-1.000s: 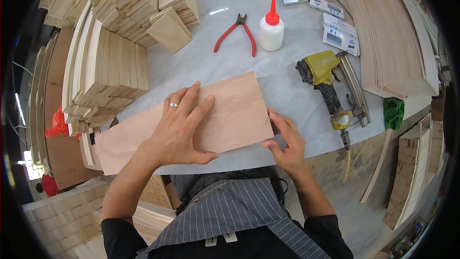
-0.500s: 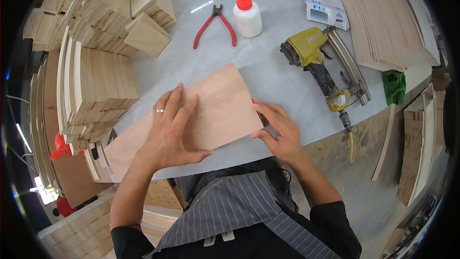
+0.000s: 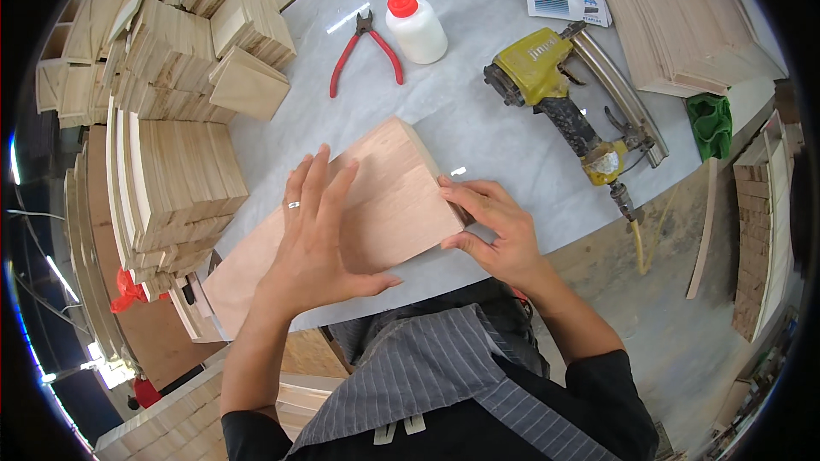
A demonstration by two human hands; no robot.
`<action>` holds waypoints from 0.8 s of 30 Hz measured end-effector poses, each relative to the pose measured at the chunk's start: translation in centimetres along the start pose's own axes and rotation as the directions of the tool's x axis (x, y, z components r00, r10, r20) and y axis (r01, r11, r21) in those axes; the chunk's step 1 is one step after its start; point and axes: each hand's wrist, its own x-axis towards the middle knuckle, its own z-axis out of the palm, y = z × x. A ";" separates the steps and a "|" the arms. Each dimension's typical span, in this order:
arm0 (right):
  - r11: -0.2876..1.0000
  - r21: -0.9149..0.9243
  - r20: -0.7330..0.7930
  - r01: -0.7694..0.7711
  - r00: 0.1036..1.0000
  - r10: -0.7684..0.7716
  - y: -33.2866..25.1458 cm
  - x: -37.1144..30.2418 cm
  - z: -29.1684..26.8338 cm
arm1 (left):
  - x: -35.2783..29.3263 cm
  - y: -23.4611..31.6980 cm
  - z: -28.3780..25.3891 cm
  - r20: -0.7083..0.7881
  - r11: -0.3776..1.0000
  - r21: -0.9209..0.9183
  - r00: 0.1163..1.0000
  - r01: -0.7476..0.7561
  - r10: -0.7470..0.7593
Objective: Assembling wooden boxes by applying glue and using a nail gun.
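A long, pale pinkish wooden board (image 3: 397, 205) lies slanted in front of me, and its thick far-right end face shows. My right hand (image 3: 495, 226) grips that end by its near corner, thumb on the near side and fingers on the end face. Over the board's middle, my left hand (image 3: 320, 226) is open with fingers spread and a ring on one finger. I cannot tell whether its fingertips touch the wood. The left forearm covers part of the board's near-left stretch.
Beyond the board are red-handled cutting pliers (image 3: 366, 47), a white glue bottle (image 3: 417, 32) with red nozzle, and a yellow-green nail gun (image 3: 547, 77) with its hose. Wooden pieces (image 3: 184, 175) stack up at left; thin sheets (image 3: 675, 26) and small boxes (image 3: 564, 0) sit far right.
The board has tilted, so more of its thick end face shows. My left fingers have lifted and straightened away from its surface. My right hand keeps its grip at the end.
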 end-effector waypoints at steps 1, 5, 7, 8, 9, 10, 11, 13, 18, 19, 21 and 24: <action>1.000 0.015 -0.010 -0.015 1.000 0.015 0.0 0.0 0.1 | 0.6 0.4 0.3 -0.041 1.000 -0.020 0.999 -0.017 0.016; 1.000 0.011 -0.013 0.002 1.000 -0.002 0.0 0.1 -0.1 | 2.3 1.1 0.9 -0.076 0.999 -0.029 0.997 -0.037 0.035; 0.999 -0.017 0.014 0.029 1.000 -0.028 0.1 0.0 -0.2 | 2.6 1.4 1.0 -0.050 0.999 0.019 0.998 -0.028 0.028; 0.999 -0.014 0.008 0.029 1.000 -0.029 0.2 0.0 -0.2 | 2.6 1.4 1.1 -0.027 0.998 0.063 0.999 -0.017 0.019; 1.000 -0.015 0.011 0.024 1.000 -0.024 0.2 0.0 -0.2 | 2.7 1.5 1.2 -0.024 0.997 0.069 0.999 -0.019 0.021; 1.000 -0.016 0.015 0.020 1.000 -0.020 0.1 0.0 -0.2 | 2.7 1.5 1.3 -0.038 0.998 0.052 0.999 -0.028 0.030; 1.000 -0.010 0.010 0.023 1.000 -0.022 0.1 0.0 -0.2 | 2.7 1.6 1.3 -0.053 0.999 0.036 0.998 -0.038 0.039; 1.000 0.005 0.008 0.009 1.000 -0.009 0.1 0.1 -0.3 | 2.6 1.7 1.5 -0.049 0.999 0.031 0.999 -0.015 0.017; 1.000 0.020 -0.013 0.009 1.000 -0.009 0.4 0.0 -0.2 | 2.7 1.9 1.7 -0.047 0.999 0.047 0.999 -0.007 0.009; 0.999 0.039 -0.015 0.000 1.000 0.001 0.5 0.0 -0.1 | 2.6 1.9 1.8 -0.069 0.999 0.032 0.997 -0.016 0.018; 1.000 0.031 -0.017 -0.002 1.000 0.003 0.2 0.1 -0.3 | 2.5 1.9 2.1 -0.090 0.999 0.024 0.995 -0.029 0.031; 1.000 0.013 -0.021 0.008 1.000 -0.008 0.2 0.1 -0.5 | 2.4 1.9 2.6 -0.104 0.999 0.036 0.994 -0.021 0.024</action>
